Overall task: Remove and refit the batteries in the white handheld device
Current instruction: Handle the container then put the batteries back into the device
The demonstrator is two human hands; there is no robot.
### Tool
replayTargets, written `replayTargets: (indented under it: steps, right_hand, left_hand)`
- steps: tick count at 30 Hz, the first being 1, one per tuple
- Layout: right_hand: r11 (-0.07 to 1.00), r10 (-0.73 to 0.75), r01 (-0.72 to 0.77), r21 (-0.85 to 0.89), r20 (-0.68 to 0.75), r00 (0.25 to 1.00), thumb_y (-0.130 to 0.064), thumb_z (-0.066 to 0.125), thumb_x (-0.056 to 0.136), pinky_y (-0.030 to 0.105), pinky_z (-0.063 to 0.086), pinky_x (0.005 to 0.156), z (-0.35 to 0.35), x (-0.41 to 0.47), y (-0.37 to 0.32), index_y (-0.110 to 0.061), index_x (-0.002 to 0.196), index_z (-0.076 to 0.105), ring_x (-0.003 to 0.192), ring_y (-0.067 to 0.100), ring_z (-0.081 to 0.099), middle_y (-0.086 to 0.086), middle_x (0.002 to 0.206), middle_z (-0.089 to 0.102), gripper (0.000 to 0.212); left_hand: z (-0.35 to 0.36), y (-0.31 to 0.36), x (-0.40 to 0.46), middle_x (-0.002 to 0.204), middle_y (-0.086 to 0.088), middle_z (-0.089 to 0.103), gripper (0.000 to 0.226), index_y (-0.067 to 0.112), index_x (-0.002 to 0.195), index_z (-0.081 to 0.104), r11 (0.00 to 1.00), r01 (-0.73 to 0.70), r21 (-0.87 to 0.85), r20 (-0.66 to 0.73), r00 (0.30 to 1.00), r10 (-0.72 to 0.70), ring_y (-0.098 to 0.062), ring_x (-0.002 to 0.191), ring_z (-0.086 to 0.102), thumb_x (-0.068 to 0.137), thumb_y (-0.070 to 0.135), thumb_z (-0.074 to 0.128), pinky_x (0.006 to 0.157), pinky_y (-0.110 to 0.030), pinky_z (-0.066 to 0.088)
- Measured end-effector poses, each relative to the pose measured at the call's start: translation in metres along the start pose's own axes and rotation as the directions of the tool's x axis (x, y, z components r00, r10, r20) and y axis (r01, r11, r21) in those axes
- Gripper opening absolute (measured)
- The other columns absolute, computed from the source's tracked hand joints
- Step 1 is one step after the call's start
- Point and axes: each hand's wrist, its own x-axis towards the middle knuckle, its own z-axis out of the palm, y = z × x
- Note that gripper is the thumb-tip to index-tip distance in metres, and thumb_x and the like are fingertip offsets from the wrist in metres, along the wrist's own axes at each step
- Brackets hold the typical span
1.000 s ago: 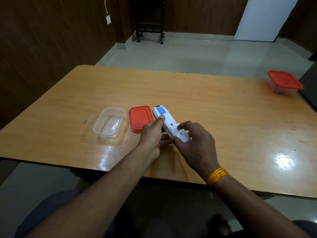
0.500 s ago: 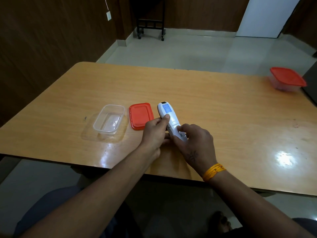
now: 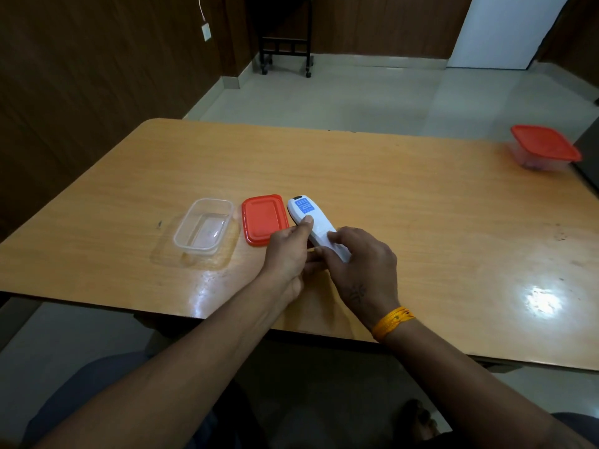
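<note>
The white handheld device is long and slim, with a blue label near its far end. It is held just above the wooden table, its back facing up. My left hand grips its left side, thumb pressed on the middle of the back. My right hand closes over the near end, fingers on the back cover area. That near end is hidden under my fingers. No loose batteries are visible.
A clear empty plastic box stands left of the device, with its red lid lying flat between them. A second lidded box sits at the far right table edge. A dark object edges in at the right.
The device has swung so its far end points more away from me. My right hand now covers the near end, where a pale cover part showed a second ago.
</note>
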Motion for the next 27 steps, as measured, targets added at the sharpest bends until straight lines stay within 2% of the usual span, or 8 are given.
replayTargets:
  steps: [3,5,8,13,16,20,23,27]
  right_hand:
    - [0.996,0.039,-0.043,0.082,0.041,0.998,-0.026,0.087,0.083,0.034,0.057,0.074,-0.003,0.005,-0.001,-0.013,0.102,0.08,0.089,0.021,0.072,0.002,0.1,0.079,0.024]
    - [0.995,0.038,-0.043,0.093,0.061,0.997,-0.026,0.087,0.082,0.033,0.056,0.074,-0.006,0.006,-0.002,-0.014,0.102,0.08,0.088,0.02,0.072,0.001,0.1,0.079,0.024]
    - [1.0,-0.001,0.001,0.014,0.065,0.998,-0.03,0.085,0.082,0.03,0.051,0.067,-0.009,0.004,-0.002,-0.016,0.101,0.081,0.081,0.021,0.07,0.001,0.096,0.078,0.024]
    - [0.997,-0.065,0.066,-0.029,0.04,0.997,-0.023,0.084,0.082,0.032,0.052,0.065,-0.005,-0.003,0.003,-0.01,0.098,0.078,0.078,0.026,0.069,0.006,0.094,0.075,0.022]
    - [0.99,-0.125,0.127,-0.062,0.043,0.991,-0.017,0.079,0.085,0.04,0.058,0.066,-0.001,-0.007,0.002,-0.006,0.101,0.077,0.081,0.034,0.069,0.012,0.099,0.074,0.02]
    - [0.99,-0.128,0.128,-0.052,0.007,0.992,-0.01,0.082,0.082,0.043,0.059,0.064,0.001,-0.004,-0.001,-0.004,0.098,0.077,0.078,0.037,0.069,0.015,0.095,0.074,0.018]
    - [0.992,-0.121,0.12,-0.049,-0.009,0.993,-0.01,0.081,0.082,0.043,0.059,0.063,0.001,-0.004,0.0,-0.004,0.096,0.077,0.077,0.036,0.069,0.015,0.094,0.074,0.016]
    - [0.995,-0.086,0.086,-0.055,-0.006,0.996,-0.016,0.084,0.082,0.032,0.052,0.063,0.0,-0.005,0.003,-0.008,0.095,0.077,0.075,0.03,0.069,0.009,0.092,0.075,0.017]
  left_hand:
    - [-0.003,0.008,0.002,0.096,-0.015,0.077,0.017,0.015,0.1,0.068,1.0,0.001,0.019,-0.021,1.0,-0.001,-0.028,0.07,0.074,0.108,0.027,0.058,0.049,-0.031,0.061]
    - [-0.004,0.011,0.003,0.097,-0.014,0.077,0.016,0.014,0.104,0.067,0.999,0.005,0.041,-0.027,1.0,-0.004,-0.029,0.071,0.075,0.107,0.028,0.059,0.048,-0.031,0.059]
    - [-0.003,0.01,0.004,0.095,-0.013,0.076,0.017,0.013,0.113,0.065,0.998,-0.008,0.055,-0.043,0.999,0.01,-0.028,0.072,0.076,0.106,0.028,0.06,0.047,-0.03,0.058]
    - [0.0,0.006,0.004,0.084,-0.009,0.076,0.018,0.011,0.106,0.067,0.999,-0.018,0.044,-0.052,0.998,0.02,-0.021,0.06,0.075,0.108,0.027,0.057,0.049,-0.029,0.059]
    - [0.0,0.004,0.003,0.093,-0.01,0.077,0.027,0.01,0.124,0.066,0.998,-0.019,0.06,-0.047,0.999,0.022,-0.023,0.069,0.077,0.107,0.028,0.058,0.053,-0.031,0.06]
    - [0.0,0.004,0.002,0.09,-0.01,0.077,0.015,0.014,0.111,0.064,0.999,-0.029,0.035,-0.028,0.999,0.03,-0.022,0.064,0.077,0.107,0.027,0.059,0.049,-0.029,0.059]
    - [0.0,0.0,0.002,0.091,-0.012,0.077,0.014,0.015,0.1,0.064,0.999,-0.032,0.044,-0.016,0.999,0.032,-0.021,0.063,0.077,0.107,0.026,0.058,0.047,-0.027,0.056]
    - [0.001,-0.003,0.005,0.1,-0.015,0.078,0.015,0.015,0.112,0.064,0.997,-0.032,0.072,0.0,0.999,0.032,-0.027,0.078,0.079,0.107,0.028,0.058,0.05,-0.028,0.056]
